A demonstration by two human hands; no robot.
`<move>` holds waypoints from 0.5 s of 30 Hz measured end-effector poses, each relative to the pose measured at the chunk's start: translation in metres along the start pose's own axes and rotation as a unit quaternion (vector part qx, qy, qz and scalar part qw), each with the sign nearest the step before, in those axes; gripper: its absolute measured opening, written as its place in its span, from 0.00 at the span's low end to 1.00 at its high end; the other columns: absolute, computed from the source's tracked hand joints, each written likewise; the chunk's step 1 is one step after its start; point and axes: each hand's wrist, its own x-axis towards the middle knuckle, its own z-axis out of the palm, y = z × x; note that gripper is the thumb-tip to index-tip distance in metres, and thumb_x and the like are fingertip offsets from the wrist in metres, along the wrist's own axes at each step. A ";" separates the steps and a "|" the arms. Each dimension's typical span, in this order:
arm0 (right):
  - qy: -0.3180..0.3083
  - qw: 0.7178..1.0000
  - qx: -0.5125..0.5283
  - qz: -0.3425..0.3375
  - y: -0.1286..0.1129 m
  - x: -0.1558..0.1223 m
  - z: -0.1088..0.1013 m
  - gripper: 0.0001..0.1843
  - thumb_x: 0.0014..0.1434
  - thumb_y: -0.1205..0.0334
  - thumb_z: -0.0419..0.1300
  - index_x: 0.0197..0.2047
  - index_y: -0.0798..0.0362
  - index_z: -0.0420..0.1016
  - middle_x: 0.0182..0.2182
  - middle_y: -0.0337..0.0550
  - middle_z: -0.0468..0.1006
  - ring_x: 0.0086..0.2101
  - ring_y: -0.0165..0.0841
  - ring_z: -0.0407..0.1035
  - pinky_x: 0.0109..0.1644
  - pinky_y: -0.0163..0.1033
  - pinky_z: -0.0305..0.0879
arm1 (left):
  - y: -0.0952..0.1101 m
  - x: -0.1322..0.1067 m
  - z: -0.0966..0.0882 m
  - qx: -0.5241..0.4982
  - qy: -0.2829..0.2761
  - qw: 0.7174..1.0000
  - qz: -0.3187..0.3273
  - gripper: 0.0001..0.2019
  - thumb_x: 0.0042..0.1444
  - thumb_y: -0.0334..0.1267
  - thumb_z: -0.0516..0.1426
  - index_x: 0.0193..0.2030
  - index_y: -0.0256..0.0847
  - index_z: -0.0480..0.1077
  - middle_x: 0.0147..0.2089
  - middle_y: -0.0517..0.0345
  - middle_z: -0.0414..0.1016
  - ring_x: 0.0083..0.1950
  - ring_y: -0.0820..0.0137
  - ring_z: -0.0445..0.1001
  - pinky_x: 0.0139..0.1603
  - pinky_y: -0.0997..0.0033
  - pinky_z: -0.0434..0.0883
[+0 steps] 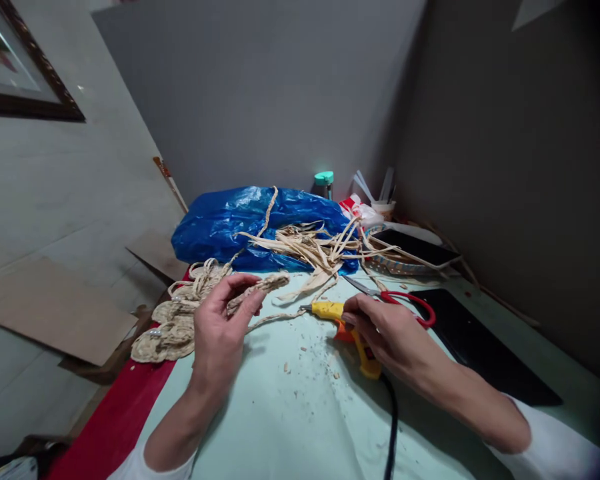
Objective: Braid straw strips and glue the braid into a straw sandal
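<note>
My left hand (225, 327) is closed round a coiled piece of braided straw cord (270, 285), pinched between thumb and fingers. A length of the braid (280, 317) trails to the right across the table, towards the glue gun's tip. My right hand (380, 323) has its fingers curled over the rear of a yellow glue gun (330, 310). The gun's nozzle points left, and its handle slants down beside my palm. Next to my left hand sit several coiled braid pieces (167, 333) in a pile. Red-handled scissors (405, 297) lie just beyond my right hand.
Loose dry straw strips (315, 247) spill from a blue plastic bag (220, 220) at the back. A basket (385, 263) carries a phone-like dark slab (415, 247). A black flat panel (490, 347) lies right. The gun's black cord (393, 427) runs towards me. Scraps dot the table.
</note>
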 end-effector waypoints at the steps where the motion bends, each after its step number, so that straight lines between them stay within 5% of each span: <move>1: -0.001 0.999 -0.034 0.004 0.001 -0.001 0.001 0.12 0.67 0.62 0.45 0.39 0.53 0.68 0.25 0.42 0.75 0.23 0.33 0.68 0.27 0.36 0.56 | 0.002 -0.002 0.000 0.038 0.012 0.999 0.031 0.07 0.53 0.38 0.64 0.38 0.42 0.75 0.34 0.61 0.74 0.36 0.72 0.71 0.40 0.74 0.67; 4: -0.031 0.985 -0.164 0.044 0.001 -0.003 0.002 0.13 0.67 0.60 0.45 0.43 0.54 0.69 0.25 0.46 0.78 0.24 0.38 0.71 0.26 0.38 0.52 | 0.005 -0.008 -0.001 0.118 0.031 0.985 0.118 0.07 0.51 0.34 0.64 0.38 0.43 0.73 0.38 0.59 0.76 0.40 0.68 0.73 0.45 0.72 0.68; 7: -0.095 0.953 -0.275 0.090 -0.001 -0.005 0.003 0.20 0.68 0.48 0.46 0.37 0.54 0.70 0.25 0.50 0.78 0.25 0.44 0.74 0.24 0.39 0.43 | 0.004 -0.012 -0.002 0.166 0.040 0.963 0.210 0.08 0.50 0.30 0.64 0.37 0.43 0.73 0.36 0.59 0.75 0.38 0.67 0.73 0.45 0.70 0.68; 11: -0.139 0.942 -0.287 0.101 -0.004 -0.007 0.007 0.27 0.66 0.40 0.46 0.32 0.55 0.72 0.27 0.53 0.79 0.27 0.46 0.75 0.25 0.39 0.41 | -0.001 -0.012 -0.006 0.203 0.031 0.927 0.314 0.13 0.49 0.24 0.63 0.40 0.43 0.72 0.37 0.58 0.75 0.39 0.65 0.73 0.45 0.67 0.68; 15: -0.141 0.949 -0.253 0.125 -0.005 -0.005 0.008 0.27 0.65 0.40 0.49 0.32 0.56 0.73 0.26 0.52 0.78 0.26 0.43 0.73 0.25 0.38 0.45 | -0.004 -0.010 -0.010 0.202 0.026 0.914 0.350 0.17 0.47 0.22 0.63 0.43 0.44 0.73 0.38 0.56 0.75 0.41 0.64 0.73 0.47 0.66 0.68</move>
